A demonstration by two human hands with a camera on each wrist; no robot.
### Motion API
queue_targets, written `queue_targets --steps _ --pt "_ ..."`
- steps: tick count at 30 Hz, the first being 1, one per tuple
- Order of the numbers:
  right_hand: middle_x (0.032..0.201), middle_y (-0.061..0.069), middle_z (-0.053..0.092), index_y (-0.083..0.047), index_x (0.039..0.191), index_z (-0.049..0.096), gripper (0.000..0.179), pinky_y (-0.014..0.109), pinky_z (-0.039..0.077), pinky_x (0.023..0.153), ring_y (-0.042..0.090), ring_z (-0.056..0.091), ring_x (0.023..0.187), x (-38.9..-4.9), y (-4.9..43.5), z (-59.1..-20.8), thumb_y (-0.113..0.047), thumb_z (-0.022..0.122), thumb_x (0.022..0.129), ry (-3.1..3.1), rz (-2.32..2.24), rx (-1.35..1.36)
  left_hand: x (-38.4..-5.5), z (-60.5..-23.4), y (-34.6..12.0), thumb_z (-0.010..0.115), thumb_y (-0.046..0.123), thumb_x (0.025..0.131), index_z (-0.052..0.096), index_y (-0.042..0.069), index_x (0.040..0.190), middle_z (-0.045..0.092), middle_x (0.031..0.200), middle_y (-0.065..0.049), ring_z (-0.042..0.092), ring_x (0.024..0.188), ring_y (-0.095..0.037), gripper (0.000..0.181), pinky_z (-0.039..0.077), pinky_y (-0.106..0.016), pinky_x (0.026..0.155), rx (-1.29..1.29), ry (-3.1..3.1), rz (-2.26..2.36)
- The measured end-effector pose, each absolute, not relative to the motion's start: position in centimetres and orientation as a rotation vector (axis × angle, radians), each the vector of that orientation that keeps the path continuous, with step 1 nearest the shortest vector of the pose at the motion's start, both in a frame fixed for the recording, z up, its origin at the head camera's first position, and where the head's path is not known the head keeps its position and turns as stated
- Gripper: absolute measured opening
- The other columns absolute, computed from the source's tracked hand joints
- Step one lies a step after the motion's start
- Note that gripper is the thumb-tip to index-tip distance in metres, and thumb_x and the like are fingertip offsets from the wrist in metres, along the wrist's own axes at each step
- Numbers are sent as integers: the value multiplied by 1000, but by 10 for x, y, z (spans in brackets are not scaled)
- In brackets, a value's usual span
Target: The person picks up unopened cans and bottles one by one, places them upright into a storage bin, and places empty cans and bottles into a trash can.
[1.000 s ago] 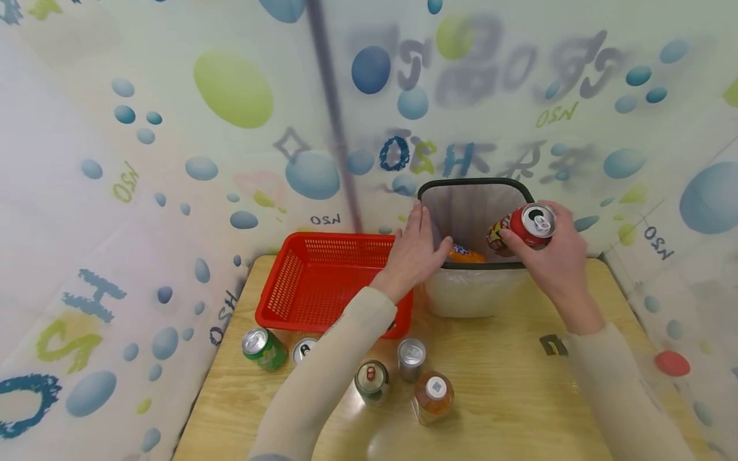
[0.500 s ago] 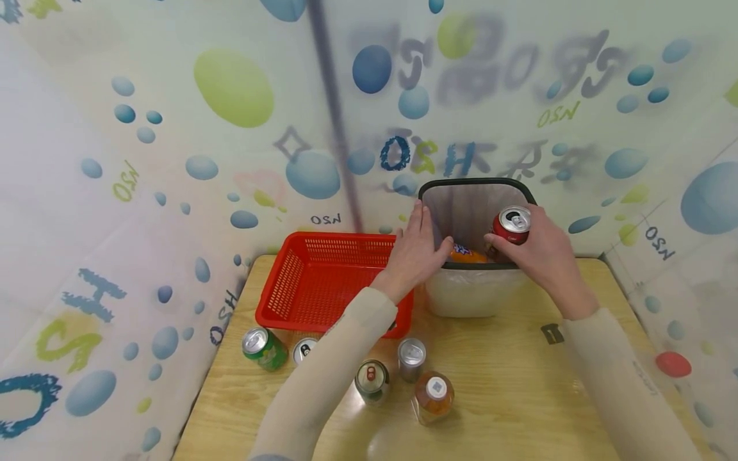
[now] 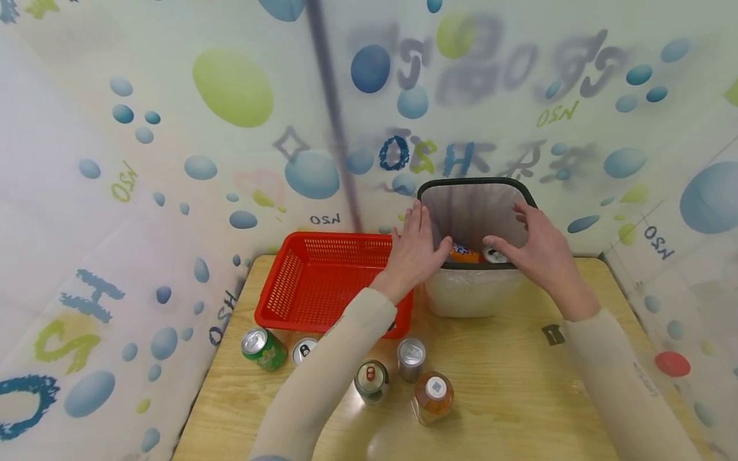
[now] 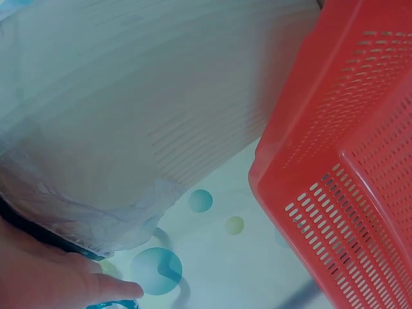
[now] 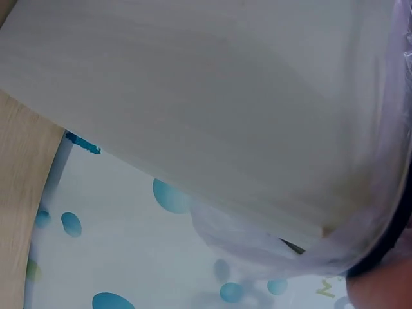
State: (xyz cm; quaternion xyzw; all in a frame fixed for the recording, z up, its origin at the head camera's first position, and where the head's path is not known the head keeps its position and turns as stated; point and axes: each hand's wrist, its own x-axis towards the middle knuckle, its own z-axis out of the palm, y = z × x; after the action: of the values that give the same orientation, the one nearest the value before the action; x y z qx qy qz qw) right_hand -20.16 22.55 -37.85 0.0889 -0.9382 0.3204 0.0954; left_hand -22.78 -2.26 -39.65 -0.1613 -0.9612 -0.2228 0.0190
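Observation:
A white waste bin (image 3: 461,294) with a black rim and a clear liner stands against the back wall. My left hand (image 3: 414,255) rests along its left rim, fingers straight and thumb toward the opening. Over the right side of the bin, my right hand (image 3: 544,257) has its thumb and fingers spread apart with nothing between them. Below that thumb, a soda can (image 3: 494,255) shows its silver top inside the bin. Beside it lies an orange package (image 3: 463,253) with blue and white print, partly hidden by the front rim.
A red plastic basket (image 3: 323,288) stands left of the bin. In front on the wooden table (image 3: 519,397) are a green can (image 3: 264,349), a dark-topped can (image 3: 371,381), a silver can (image 3: 411,360) and a bottle of amber drink (image 3: 434,398). Another can (image 3: 303,349) is half behind the left sleeve.
My right hand moved left over the bin with the red soda can and let go of it; the can has dropped inside. The left hand stayed on the rim.

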Motion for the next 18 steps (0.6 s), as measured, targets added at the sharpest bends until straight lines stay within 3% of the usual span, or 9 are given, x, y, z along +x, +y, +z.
queue_targets --steps 5,8,12,15,18 --pt "149 28 48 -1 154 42 71 68 39 106 51 49 130 -192 229 -383 -49 57 104 -2572 1039 278 -228 -396 -22 47 51 104 14 5 166 2 174 -9 6 159 -29 84 16 -61 123 -501 -2989 -679" --pt "144 25 55 -3 148 52 59 44 45 109 45 56 122 -180 233 -387 -44 54 107 -2388 1066 273 -229 -396 -22 47 51 103 14 5 165 3 174 -9 6 159 -29 84 16 -62 123 -504 -2991 -670" --pt "136 22 63 -6 143 60 50 11 37 94 8 60 112 -160 242 -389 -41 51 109 -2188 1087 242 -230 -396 -21 47 51 103 14 4 165 3 174 -10 6 159 -29 84 16 -64 122 -505 -2992 -670" --pt "135 22 64 -8 143 62 46 8 34 95 -13 51 113 -145 248 -391 -36 48 110 -2131 1117 217 -231 -396 -21 47 51 103 14 4 165 3 174 -10 7 159 -29 85 15 -66 122 -506 -2989 -690" --pt "141 15 62 -7 145 59 44 9 34 101 -12 50 123 -133 254 -394 -32 48 111 -2135 1159 208 -231 -397 -20 48 50 103 14 4 165 2 174 -10 6 159 -28 85 14 -67 121 -512 -2985 -716"
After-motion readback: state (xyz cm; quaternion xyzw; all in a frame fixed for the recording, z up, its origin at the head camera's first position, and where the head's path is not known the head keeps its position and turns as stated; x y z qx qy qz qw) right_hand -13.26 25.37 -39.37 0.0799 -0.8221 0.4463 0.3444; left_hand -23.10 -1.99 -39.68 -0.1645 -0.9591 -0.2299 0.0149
